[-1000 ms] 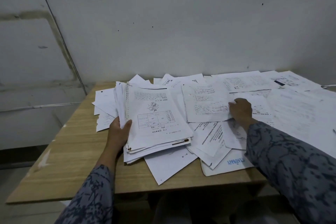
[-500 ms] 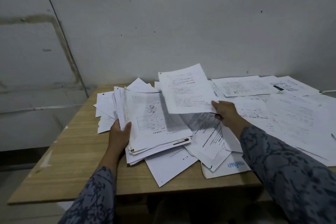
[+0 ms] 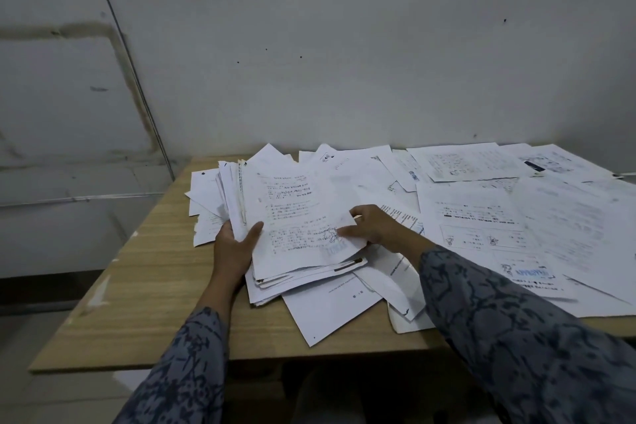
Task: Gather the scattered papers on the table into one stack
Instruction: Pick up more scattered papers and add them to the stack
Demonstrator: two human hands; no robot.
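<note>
The left hand (image 3: 234,248) grips the white printed-paper stack (image 3: 292,251) at the wooden table's (image 3: 144,286) left half; the right hand (image 3: 375,229) pinches its top sheet (image 3: 296,217). Risk: the uneven stack may fan and slide off the near edge. Count: one stack, two hands; loose sheets (image 3: 481,217) right of the stack overlap, uncountable.

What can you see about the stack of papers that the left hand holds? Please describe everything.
The stack of papers is a thick, uneven pile of white printed sheets, edges fanned out. Its top sheet shows lines of text and a small drawing. It rests tilted on the wooden table, over loose sheets. The left hand grips its left edge; the right hand touches the top sheet's right edge.
</note>
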